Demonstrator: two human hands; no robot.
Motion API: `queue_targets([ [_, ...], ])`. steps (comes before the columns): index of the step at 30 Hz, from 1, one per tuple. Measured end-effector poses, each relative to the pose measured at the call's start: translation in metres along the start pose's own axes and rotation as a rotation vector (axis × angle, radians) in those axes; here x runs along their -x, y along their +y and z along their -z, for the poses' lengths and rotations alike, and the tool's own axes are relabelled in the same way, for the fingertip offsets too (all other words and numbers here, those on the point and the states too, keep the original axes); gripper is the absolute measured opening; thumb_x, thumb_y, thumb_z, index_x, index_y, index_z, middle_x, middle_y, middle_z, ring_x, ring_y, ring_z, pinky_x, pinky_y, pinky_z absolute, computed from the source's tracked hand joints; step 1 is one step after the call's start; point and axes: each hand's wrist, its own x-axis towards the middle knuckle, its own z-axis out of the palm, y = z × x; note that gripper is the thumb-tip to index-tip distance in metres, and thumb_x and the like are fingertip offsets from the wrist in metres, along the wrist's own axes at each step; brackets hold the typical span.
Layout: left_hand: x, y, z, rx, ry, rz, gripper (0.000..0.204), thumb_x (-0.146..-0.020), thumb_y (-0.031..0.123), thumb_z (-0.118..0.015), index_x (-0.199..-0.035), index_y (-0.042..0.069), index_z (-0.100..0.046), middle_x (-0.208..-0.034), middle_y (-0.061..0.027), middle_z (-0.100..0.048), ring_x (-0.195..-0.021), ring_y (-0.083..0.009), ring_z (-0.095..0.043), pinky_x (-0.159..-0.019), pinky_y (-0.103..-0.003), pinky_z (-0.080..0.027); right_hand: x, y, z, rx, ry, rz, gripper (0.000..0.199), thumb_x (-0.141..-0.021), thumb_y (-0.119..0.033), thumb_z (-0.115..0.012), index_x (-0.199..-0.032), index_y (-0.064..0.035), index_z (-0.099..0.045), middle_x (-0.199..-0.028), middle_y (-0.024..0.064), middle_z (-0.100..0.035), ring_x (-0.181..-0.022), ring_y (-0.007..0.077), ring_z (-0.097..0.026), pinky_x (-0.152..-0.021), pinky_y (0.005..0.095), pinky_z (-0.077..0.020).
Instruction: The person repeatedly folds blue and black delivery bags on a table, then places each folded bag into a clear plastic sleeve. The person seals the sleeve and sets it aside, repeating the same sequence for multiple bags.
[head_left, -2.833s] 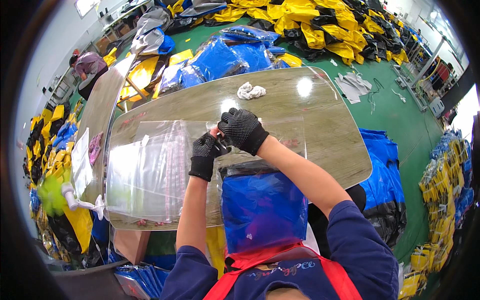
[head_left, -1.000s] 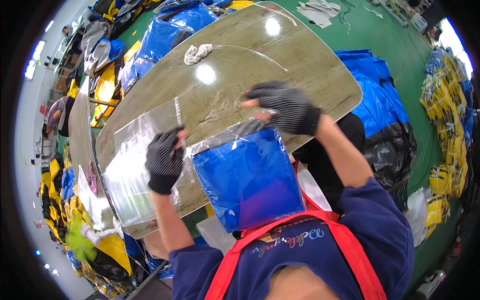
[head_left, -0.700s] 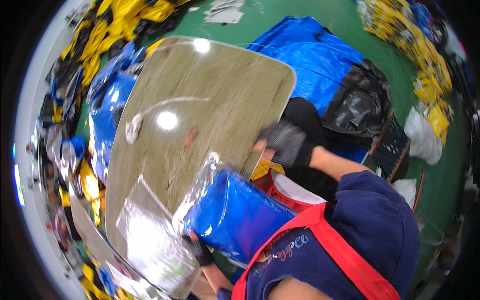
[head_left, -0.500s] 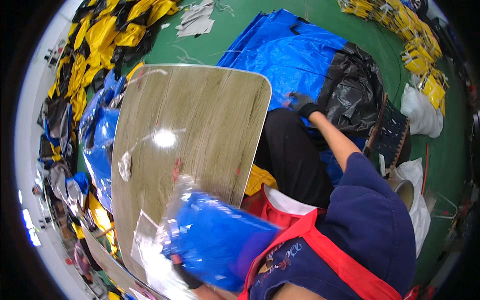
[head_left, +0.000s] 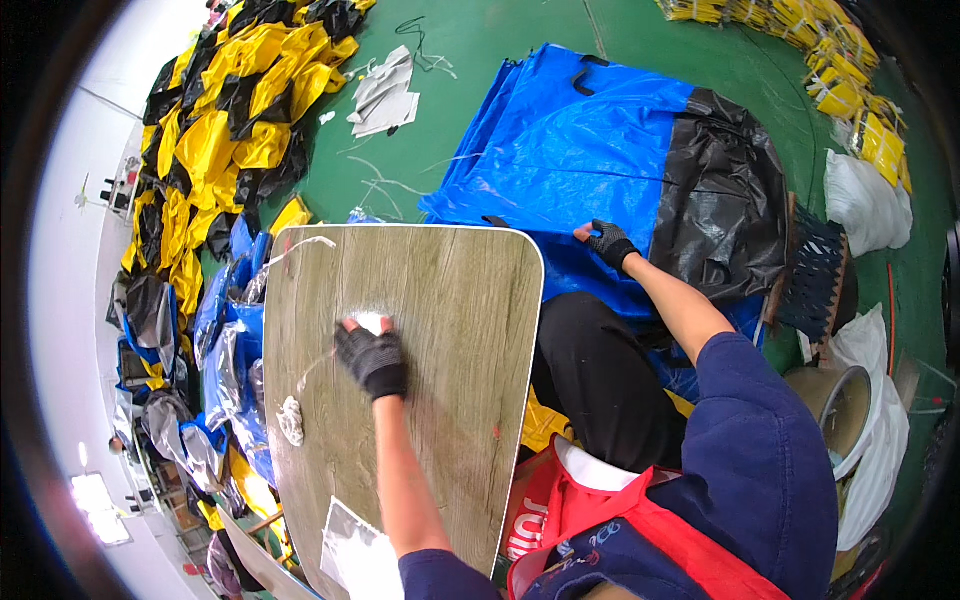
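Note:
My left hand (head_left: 372, 362), in a dark fingerless glove, lies palm down on the wood-patterned tabletop (head_left: 440, 330). Its fingers are apart and hold nothing; a bright light reflection shows beside the fingertips. To the right, my right hand (head_left: 608, 245), gloved the same way, pinches the near edge of a folded blue and black tarpaulin cover (head_left: 590, 150) in a stack. A crumpled white string (head_left: 291, 421) rests near the table's left edge. Closer to me lies a clear plastic sleeve with white sheets (head_left: 360, 555), partly behind my left forearm.
Blue bundles in clear plastic (head_left: 228, 375) are heaped left of the table. Beyond them is a yellow and black fabric pile (head_left: 230, 140). Grey cloth pieces (head_left: 383, 95) lie on the green floor. Tied yellow bundles (head_left: 840, 90) and a white sack (head_left: 868, 205) are at right.
The blue bundle in clear plastic that my left hand held is out of that hand. My left hand has moved forward onto the tabletop. My right hand stays at the tarpaulin cover.

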Motion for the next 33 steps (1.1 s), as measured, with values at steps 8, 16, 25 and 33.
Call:
queue_targets([
  [8, 0.188, 0.082, 0.081, 0.745, -0.705, -0.701, 0.051, -0.089, 0.027, -0.055, -0.133, 0.002, -0.047, -0.124, -0.0234, -0.052, -0.117, -0.0394, -0.048, -0.106, -0.046, -0.031, -0.038, -0.021, 0.006, 0.424, -0.015, -0.026, 0.054, -0.088, -0.051, -0.049, -0.11, -0.0037, -0.061, -0.115, 0.0208, -0.06, -0.102, 0.0375, -0.058, -0.088, 0.0448, -0.045],
  [16, 0.337, 0.0, 0.136, 0.87, -0.992, 0.235, 0.033, -0.093, 0.023, -0.054, -0.124, 0.01, -0.059, -0.088, -0.0119, -0.062, -0.08, -0.0208, -0.059, -0.08, -0.032, -0.044, -0.002, -0.074, -0.107, 0.754, -0.607, 0.16, 0.05, -0.086, -0.041, -0.051, -0.121, -0.0066, -0.056, -0.116, 0.0219, -0.059, -0.105, 0.0345, -0.06, -0.087, 0.0463, -0.0479],
  [25, 0.318, -0.061, 0.143, 1.484, -0.941, 0.451, 0.056, -0.095, 0.045, -0.046, -0.129, 0.001, -0.05, -0.115, -0.0165, -0.062, -0.107, -0.027, -0.06, -0.095, -0.041, -0.046, -0.066, -0.116, -0.002, -0.419, 0.307, 0.252, 0.029, -0.089, -0.03, -0.058, -0.093, -0.0015, -0.064, -0.087, 0.0157, -0.067, -0.079, 0.0279, -0.062, -0.075, 0.0381, -0.0487],
  [33, 0.054, -0.118, 0.213, 2.138, -1.176, 0.119, 0.086, -0.086, 0.073, -0.028, -0.14, 0.007, -0.036, -0.136, -0.0158, -0.047, -0.123, -0.0297, -0.046, -0.108, -0.048, -0.029, 0.283, -0.313, 0.038, 0.195, -1.462, 1.004, 0.067, -0.085, -0.032, -0.056, -0.144, -0.0106, -0.032, -0.127, 0.0235, -0.051, -0.101, 0.0372, -0.056, -0.087, 0.0436, -0.046],
])
